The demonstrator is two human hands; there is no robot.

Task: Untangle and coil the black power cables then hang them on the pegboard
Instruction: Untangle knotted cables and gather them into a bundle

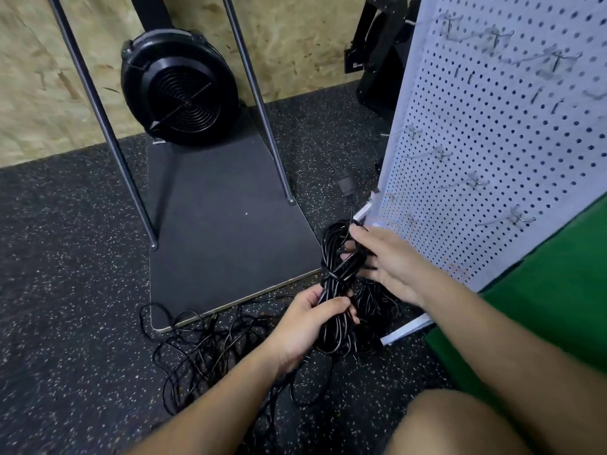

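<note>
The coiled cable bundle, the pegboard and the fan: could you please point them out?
coiled cable bundle [338, 274]: head view, wrapped middle.
pegboard [492, 133]: head view, bare perforated face.
fan [184, 96]: head view, grille centre.

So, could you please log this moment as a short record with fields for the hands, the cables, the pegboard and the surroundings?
left hand: left hand grips the lower part of the coiled black power cable bundle
right hand: right hand holds the bundle's upper part
loose cable: tangled black cable lies on the speckled black rubber floor
pegboard: white perforated pegboard with metal hooks; no cable hangs there
nearby: round black fan, dark flat board
</note>
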